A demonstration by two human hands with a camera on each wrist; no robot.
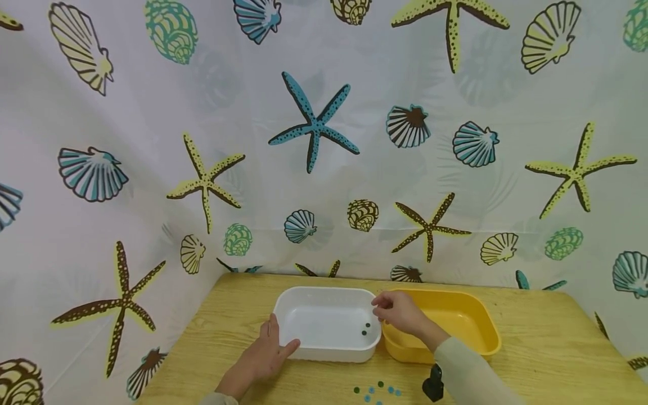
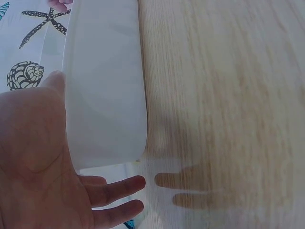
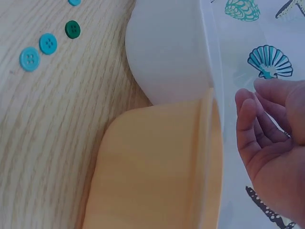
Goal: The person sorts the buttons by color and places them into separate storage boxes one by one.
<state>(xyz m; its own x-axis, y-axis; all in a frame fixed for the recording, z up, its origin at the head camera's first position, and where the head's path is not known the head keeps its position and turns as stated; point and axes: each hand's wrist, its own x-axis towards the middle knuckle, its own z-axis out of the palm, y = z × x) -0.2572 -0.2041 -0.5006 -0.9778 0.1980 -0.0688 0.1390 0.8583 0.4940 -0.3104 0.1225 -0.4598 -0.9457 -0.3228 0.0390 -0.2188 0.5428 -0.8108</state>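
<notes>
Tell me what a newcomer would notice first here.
Likely the shell-and-starfish backdrop, filling most of the head view. Next, the white tray and yellow tray side by side on the wooden table, left hand at the white one's near left corner, right hand above where they meet. Then the blue and green buttons scattered in front of the trays.

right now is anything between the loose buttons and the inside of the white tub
Only the near wall of the white tub; the loose buttons would likely need lifting over it. Nothing else visible stands between.
</notes>
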